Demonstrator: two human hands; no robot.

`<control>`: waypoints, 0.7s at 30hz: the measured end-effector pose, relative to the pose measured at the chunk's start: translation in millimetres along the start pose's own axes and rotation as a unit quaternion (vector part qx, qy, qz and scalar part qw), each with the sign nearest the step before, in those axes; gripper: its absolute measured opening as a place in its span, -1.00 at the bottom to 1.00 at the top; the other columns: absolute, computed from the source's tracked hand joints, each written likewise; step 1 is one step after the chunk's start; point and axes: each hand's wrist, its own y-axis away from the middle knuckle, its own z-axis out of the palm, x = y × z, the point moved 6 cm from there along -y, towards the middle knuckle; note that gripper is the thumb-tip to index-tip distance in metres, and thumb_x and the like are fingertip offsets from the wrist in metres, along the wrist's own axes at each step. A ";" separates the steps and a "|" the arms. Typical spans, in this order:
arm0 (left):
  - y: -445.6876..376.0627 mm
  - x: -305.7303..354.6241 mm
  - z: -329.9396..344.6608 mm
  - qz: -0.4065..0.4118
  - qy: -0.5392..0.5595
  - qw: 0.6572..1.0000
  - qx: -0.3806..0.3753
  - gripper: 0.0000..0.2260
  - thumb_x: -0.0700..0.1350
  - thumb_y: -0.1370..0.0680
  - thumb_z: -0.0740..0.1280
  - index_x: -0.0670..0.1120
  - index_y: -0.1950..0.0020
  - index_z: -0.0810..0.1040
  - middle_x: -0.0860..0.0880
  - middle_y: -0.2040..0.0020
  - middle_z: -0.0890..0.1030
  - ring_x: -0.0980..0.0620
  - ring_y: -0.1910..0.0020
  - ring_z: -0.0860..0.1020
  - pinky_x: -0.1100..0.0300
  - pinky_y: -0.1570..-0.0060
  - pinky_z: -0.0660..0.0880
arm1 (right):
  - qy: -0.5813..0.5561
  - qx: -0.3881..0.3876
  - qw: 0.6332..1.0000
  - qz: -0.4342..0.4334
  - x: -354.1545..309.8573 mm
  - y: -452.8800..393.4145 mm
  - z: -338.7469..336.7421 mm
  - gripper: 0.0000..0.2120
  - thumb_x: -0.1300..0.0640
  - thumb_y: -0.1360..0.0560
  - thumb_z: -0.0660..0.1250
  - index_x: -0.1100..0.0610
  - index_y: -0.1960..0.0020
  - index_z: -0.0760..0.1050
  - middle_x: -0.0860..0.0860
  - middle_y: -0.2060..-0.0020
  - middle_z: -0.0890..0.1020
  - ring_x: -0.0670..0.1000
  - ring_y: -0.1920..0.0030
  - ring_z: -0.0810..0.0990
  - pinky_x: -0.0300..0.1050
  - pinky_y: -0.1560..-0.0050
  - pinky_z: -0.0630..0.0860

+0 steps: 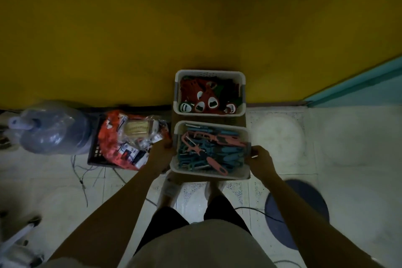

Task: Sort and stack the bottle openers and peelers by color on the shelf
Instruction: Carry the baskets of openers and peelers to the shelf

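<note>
1. Both arms are being stretched down toward the near basket [208, 175], above shorts and shoes on the tiled floor [326, 159].
2. Its left rim is being grasped by the left hand [162, 151], fingers curled over the edge.
3. Its right rim is being grasped by the right hand [260, 156], likewise clenched round the edge.
4. Blue and pink peelers [208, 150] are being held loose inside it.
5. Red and green openers [206, 98] are being kept in the far basket [210, 73], just beyond, against the yellow wall [152, 39].
6. A crate [95, 154] of packets and a water jug [52, 128] are being left to the left.
</note>
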 end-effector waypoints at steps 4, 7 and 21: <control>14.2 27.0 -6.8 0.078 -0.027 0.994 -0.067 -0.95 -0.33 -0.50 0.36 -0.25 0.16 0.58 -0.20 0.18 0.62 -0.08 0.16 0.57 0.04 0.08 0.52 | -0.029 0.060 0.998 0.017 13.6 49.8 -6.9 -0.76 0.14 -0.59 0.30 0.26 -0.19 0.47 0.13 -0.05 0.59 0.08 0.02 0.58 -0.14 0.12 0.47; 31.7 62.7 -4.3 0.148 -0.063 0.979 -0.129 -0.89 -0.35 -0.54 0.34 -0.28 0.18 0.58 -0.15 0.26 0.61 0.18 0.30 0.59 0.28 0.19 0.51 | -0.069 0.111 0.991 0.024 26.9 88.9 -16.1 -0.78 0.09 -0.61 0.28 0.25 -0.13 0.45 0.15 -0.01 0.61 0.09 0.07 0.59 -0.19 0.25 0.43; 208.5 181.1 165.4 0.372 -0.219 0.827 -0.360 -0.60 -0.42 -0.55 0.31 -0.18 -0.37 0.48 -0.06 -0.08 0.57 -0.01 -0.01 0.54 0.39 0.26 0.46 | -0.305 0.391 0.864 0.088 162.0 347.7 -59.4 -0.79 0.16 -0.41 0.42 0.14 -0.04 0.59 0.02 0.13 0.71 0.03 0.10 0.70 0.10 0.01 0.65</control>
